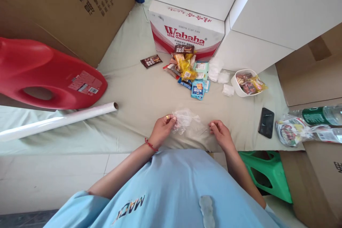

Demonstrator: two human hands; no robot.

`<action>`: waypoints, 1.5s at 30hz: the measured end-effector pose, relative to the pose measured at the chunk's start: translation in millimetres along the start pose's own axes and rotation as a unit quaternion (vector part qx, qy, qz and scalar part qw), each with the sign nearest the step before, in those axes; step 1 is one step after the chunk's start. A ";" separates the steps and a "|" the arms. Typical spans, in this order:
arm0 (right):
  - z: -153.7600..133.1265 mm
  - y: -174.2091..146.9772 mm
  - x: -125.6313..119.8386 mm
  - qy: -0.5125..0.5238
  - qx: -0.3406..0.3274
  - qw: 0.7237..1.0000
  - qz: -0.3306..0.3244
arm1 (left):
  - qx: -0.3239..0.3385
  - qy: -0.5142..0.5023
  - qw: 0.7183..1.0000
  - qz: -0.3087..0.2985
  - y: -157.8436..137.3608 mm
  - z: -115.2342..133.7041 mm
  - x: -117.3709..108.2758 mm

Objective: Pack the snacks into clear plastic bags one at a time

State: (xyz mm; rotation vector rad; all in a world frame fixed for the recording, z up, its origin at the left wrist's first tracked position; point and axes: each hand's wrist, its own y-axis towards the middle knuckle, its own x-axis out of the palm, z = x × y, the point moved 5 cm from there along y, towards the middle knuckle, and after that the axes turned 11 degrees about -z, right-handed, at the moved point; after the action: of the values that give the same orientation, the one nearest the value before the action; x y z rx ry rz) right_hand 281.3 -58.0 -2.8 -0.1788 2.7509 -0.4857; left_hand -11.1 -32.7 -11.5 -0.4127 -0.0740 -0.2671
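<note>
Shirt (pixel 176 185): light blue, with dark lettering, nearest the camera, between the forearms.
Left hand (pixel 162 130): thumb and forefinger pinch the left end of the clear plastic (pixel 187 121); a red bracelet (pixel 151 145) circles the wrist.
Right hand (pixel 221 137): fingers curled, tips at the right edge of the clear plastic; whether they grip it cannot be told.
Clear plastic: thin, crumpled, spread between both hands over the pale green cloth (pixel 133 114).
Snack packets (pixel 188 73): heaped before the Wahaha carton (pixel 187 32), with one brown packet (pixel 151 61) apart on the left.
White bundles (pixel 216 69): between the heap and a white bowl (pixel 237 87) of wrapped snacks (pixel 248 83).
Phone (pixel 266 123): dark, flat, near a tied bag (pixel 290 131) and a bottle (pixel 320 115).
Far left: red jug (pixel 58 53), with a white roll (pixel 58 123) in front.
</note>
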 end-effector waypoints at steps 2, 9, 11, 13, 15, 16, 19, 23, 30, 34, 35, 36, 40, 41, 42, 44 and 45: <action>-19.8 1.3 1.6 -0.081 -0.074 0.993 0.041 | 0.018 0.052 0.998 -0.005 -5.2 1.8 4.1; -58.2 26.8 44.6 -0.191 -0.188 0.963 -0.037 | 0.047 0.101 0.992 -0.055 -15.2 19.7 14.6; -51.8 33.6 40.5 -0.100 -0.149 0.984 -0.017 | 0.047 0.105 0.993 -0.026 -17.7 21.6 3.2; -42.3 36.7 33.3 0.028 -0.093 0.995 -0.006 | 0.032 0.090 0.995 0.007 -19.7 17.5 -10.3; -33.6 36.5 26.7 0.136 -0.039 0.990 0.004 | 0.008 0.058 0.997 0.042 -21.1 9.1 -22.4; -30.1 35.8 23.8 0.171 -0.018 0.985 0.013 | -0.003 0.043 0.997 0.058 -21.6 4.8 -27.2; -20.6 33.4 17.0 0.207 0.017 0.977 0.042 | -0.016 0.021 0.995 0.097 -22.6 -1.5 -37.0; -7.4 28.8 10.6 0.211 0.037 0.974 0.071 | -0.017 0.033 0.991 0.128 -24.6 4.4 -52.2; 1.4 17.6 1.4 0.170 0.048 0.982 0.073 | -0.005 0.206 0.960 0.191 -30.3 10.4 -95.0; 0.0 18.0 1.0 0.126 0.031 0.990 0.058 | 0.117 0.381 0.882 0.253 -38.7 32.6 -87.7; -0.5 18.7 1.4 0.122 0.029 0.991 0.054 | 0.158 0.415 0.863 0.242 -38.7 39.7 -79.0; -1.0 19.5 1.9 0.118 0.027 0.991 0.049 | 0.199 0.446 0.845 0.220 -37.3 46.3 -68.6; -4.0 21.4 2.8 0.112 0.017 0.993 0.033 | 0.289 0.545 0.782 0.089 -13.7 55.2 -27.9; -4.2 21.3 2.6 0.112 0.016 0.993 0.030 | 0.287 0.561 0.774 0.058 -4.2 52.6 -21.0; -4.1 20.7 2.1 0.114 0.015 0.993 0.030 | 0.279 0.572 0.771 0.031 5.6 48.8 -16.0; -2.8 18.2 0.0 0.120 0.015 0.992 0.034 | 0.258 0.569 0.781 -0.004 22.8 41.9 -10.8; -1.7 16.3 -1.8 0.123 0.014 0.992 0.038 | 0.253 0.555 0.793 -0.010 28.9 40.4 -10.2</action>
State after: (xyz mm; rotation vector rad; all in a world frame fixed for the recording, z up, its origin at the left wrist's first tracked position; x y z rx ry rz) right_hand 281.4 -41.9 -6.5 -0.0056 2.9756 -0.5597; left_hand -13.8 11.7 13.0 0.3311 1.0012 -0.4615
